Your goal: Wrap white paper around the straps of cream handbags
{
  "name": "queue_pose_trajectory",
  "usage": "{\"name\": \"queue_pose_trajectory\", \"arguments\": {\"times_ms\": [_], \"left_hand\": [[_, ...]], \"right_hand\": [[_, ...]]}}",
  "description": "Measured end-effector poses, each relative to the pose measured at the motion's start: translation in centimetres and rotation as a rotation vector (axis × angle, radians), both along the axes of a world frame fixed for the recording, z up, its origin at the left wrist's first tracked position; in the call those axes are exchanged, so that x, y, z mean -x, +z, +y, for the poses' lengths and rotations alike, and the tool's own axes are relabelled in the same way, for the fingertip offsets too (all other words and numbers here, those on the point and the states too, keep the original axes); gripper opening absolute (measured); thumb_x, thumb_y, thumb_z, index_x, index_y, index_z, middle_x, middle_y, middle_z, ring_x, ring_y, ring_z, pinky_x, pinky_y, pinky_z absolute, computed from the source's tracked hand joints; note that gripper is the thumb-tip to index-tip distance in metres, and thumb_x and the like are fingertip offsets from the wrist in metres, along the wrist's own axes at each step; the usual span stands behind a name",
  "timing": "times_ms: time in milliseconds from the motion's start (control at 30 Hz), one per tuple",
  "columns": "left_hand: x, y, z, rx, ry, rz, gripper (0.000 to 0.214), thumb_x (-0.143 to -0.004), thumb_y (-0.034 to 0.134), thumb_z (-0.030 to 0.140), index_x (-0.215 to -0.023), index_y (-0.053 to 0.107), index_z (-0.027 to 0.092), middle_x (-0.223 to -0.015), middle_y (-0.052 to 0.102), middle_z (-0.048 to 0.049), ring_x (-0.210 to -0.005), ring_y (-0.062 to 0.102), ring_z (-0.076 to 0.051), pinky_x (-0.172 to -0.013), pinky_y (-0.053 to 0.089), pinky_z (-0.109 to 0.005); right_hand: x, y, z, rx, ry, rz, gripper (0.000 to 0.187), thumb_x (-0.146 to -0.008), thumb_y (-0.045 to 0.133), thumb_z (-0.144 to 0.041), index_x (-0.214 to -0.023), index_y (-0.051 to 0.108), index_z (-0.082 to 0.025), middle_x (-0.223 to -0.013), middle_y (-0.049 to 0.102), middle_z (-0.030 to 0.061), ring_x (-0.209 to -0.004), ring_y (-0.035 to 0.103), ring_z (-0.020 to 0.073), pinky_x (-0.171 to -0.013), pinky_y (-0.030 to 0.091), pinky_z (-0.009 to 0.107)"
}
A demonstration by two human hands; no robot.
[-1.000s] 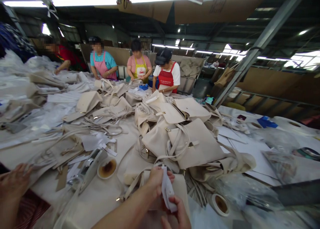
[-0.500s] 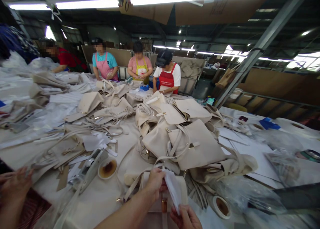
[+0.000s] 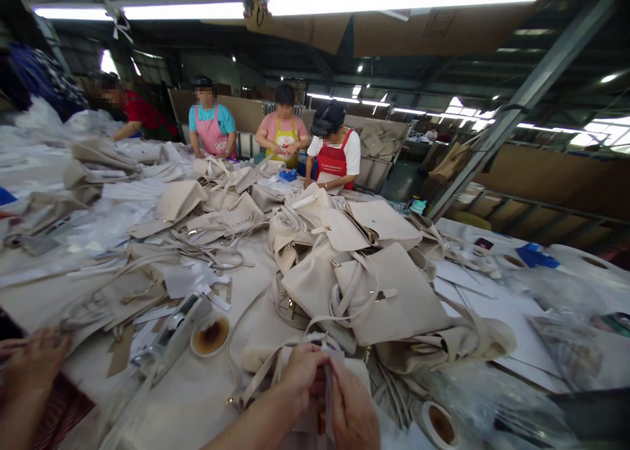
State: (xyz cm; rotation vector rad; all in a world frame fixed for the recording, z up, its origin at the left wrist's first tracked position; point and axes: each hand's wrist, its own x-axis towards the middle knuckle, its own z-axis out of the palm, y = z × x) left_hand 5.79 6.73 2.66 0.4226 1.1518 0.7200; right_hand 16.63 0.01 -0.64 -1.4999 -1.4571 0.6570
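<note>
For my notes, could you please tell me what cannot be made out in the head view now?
Head view, all four:
White strip: mostly hidden by the left hand and right hand.
Right hand's grip: hidden by its back.
Co-worker's hand: arm cut off by picture's edge.
Red apron: print too small to read.

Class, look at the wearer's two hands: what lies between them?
In the head view, a thin whitish sheet lies between the left hand and right hand, partly hidden by them.

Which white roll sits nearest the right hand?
The white roll at lower right, just right of the right hand. The other front roll lies beyond the left forearm; the back rolls are farther off.
</note>
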Motion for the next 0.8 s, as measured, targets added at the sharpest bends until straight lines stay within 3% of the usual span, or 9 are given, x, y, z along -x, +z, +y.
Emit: {"name": "queue_pose_trajectory", "arguments": {"times_ms": [100,200,300,400,533,633,700,800], "left_hand": [[0.5,0.2,0.0,-0.001,0.0,0.018,0.016,-0.065,0.066,0.02,-0.068,0.051,0.02,-0.059,0.057,0.0022,-0.054,0.057,-0.014,-0.056,0.046,-0.026],[1.0,0.3,-0.1,-0.018,-0.021,0.035,0.017,-0.065,0.068,0.023,-0.07,0.053,0.019,-0.06,0.06,0.0014,-0.054,0.059,-0.015,-0.058,0.048,-0.028],[1.3,0.4,-0.2,-0.083,-0.031,0.064,0.017,-0.066,0.069,0.026,-0.069,0.054,0.018,-0.058,0.06,0.0015,-0.053,0.058,-0.016,-0.058,0.047,-0.03],[1.5,0.2,-0.3,-0.189,-0.015,0.118,0.013,-0.068,0.066,0.023,-0.063,0.056,0.017,-0.055,0.055,0.0028,-0.052,0.052,-0.013,-0.057,0.042,-0.027],[1.9,-0.2,0.0,-0.319,0.041,0.222,0.012,-0.065,0.063,0.012,-0.059,0.055,0.018,-0.058,0.052,0.0048,-0.06,0.048,-0.011,-0.061,0.038,-0.024],[2.1,-0.8,0.2,-0.341,0.089,0.294,0.022,-0.059,0.069,0.006,-0.071,0.056,0.019,-0.062,0.052,0.0075,-0.065,0.049,-0.011,-0.064,0.037,-0.021],[2.2,-1.0,0.3,-0.316,0.085,0.308,0.028,-0.059,0.073,0.01,-0.079,0.056,0.02,-0.061,0.051,0.0086,-0.063,0.05,-0.011,-0.062,0.038,-0.021],[2.2,-0.9,0.1,-0.257,0.014,0.271,0.017,-0.067,0.071,0.024,-0.076,0.057,0.02,-0.056,0.053,0.0068,-0.056,0.052,-0.012,-0.057,0.039,-0.023]], "right_hand": [[0.2,0.3,1.3,0.188,-0.065,0.108,0.056,-0.085,0.051,-0.063,-0.115,0.073,-0.021,-0.12,0.073,0.0141,-0.112,0.066,0.0329,-0.101,0.051,0.046],[0.4,1.6,2.2,0.319,-0.11,0.249,0.056,-0.08,0.058,-0.058,-0.118,0.071,-0.019,-0.125,0.07,0.0121,-0.118,0.063,0.031,-0.104,0.048,0.042],[0.7,2.9,3.1,0.414,-0.144,0.439,0.059,-0.068,0.07,-0.056,-0.112,0.07,-0.016,-0.098,0.079,0.0109,-0.095,0.07,0.0299,-0.079,0.056,0.037],[1.1,3.7,4.0,0.546,-0.15,0.654,0.059,-0.058,0.079,-0.054,-0.105,0.067,-0.018,-0.07,0.075,0.0026,-0.068,0.069,0.0229,-0.058,0.052,0.029],[1.9,3.8,4.5,0.551,-0.168,0.77,0.063,-0.053,0.083,-0.047,-0.105,0.063,-0.018,-0.051,0.06,-0.0081,-0.046,0.052,0.0114,-0.046,0.038,0.02],[2.4,3.6,4.8,0.529,-0.196,0.798,0.07,-0.049,0.083,-0.044,-0.109,0.059,-0.016,-0.054,0.062,-0.0075,-0.042,0.045,0.0085,-0.043,0.034,0.02],[2.5,3.4,5.0,0.504,-0.211,0.79,0.069,-0.049,0.081,-0.043,-0.108,0.058,-0.015,-0.052,0.061,-0.0073,-0.04,0.041,0.0073,-0.041,0.03,0.019],[2.6,3.3,5.1,0.457,-0.225,0.777,0.065,-0.05,0.079,-0.042,-0.104,0.058,-0.013,-0.047,0.056,-0.0089,-0.038,0.034,0.0054,-0.04,0.021,0.019]]}}
